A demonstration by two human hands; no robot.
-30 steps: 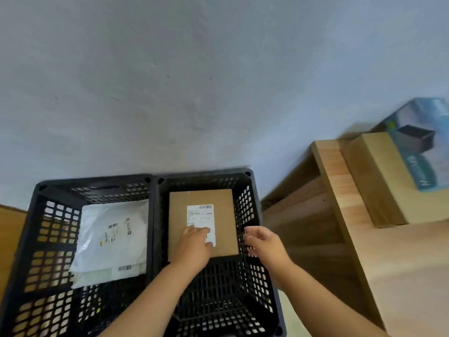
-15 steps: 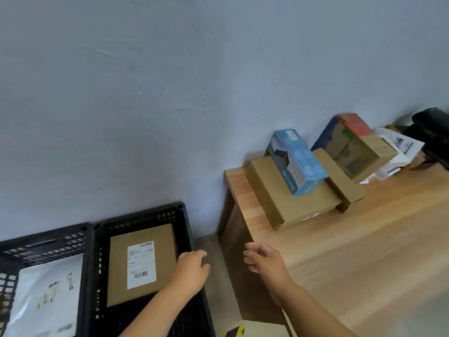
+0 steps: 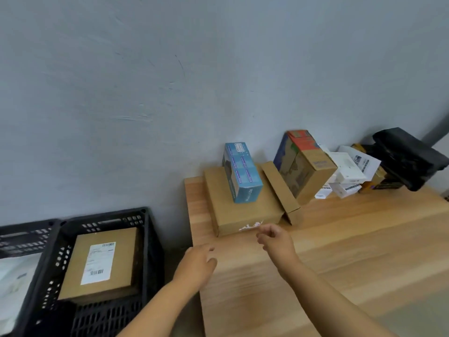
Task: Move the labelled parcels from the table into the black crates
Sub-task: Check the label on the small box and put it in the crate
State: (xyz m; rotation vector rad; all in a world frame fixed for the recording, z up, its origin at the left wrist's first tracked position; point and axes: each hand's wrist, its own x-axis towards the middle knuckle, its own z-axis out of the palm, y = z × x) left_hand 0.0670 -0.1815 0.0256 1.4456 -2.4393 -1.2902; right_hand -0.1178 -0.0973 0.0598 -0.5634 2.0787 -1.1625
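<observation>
A brown parcel with a white label [image 3: 102, 261] lies in the right black crate [image 3: 150, 242] on the floor at the left. The left black crate [image 3: 21, 235] beside it holds a white bag parcel [image 3: 12, 283]. On the wooden table [image 3: 340, 251] a flat brown box [image 3: 243, 210] carries a blue box [image 3: 243, 173]. My left hand [image 3: 198, 263] hovers empty over the table's left edge. My right hand [image 3: 277, 240] hangs empty, fingers loosely curled, just in front of the flat brown box.
Further right on the table stand a narrow cardboard box [image 3: 281, 190], a tilted printed carton [image 3: 306, 164], several white boxes [image 3: 347, 171] and a black bag [image 3: 408, 156]. A grey wall [image 3: 170, 93] runs behind everything.
Both hands left the right crate and moved right to the table. The brown parcel stays in the crate. The view swung right and more parcels on the table came in sight.
</observation>
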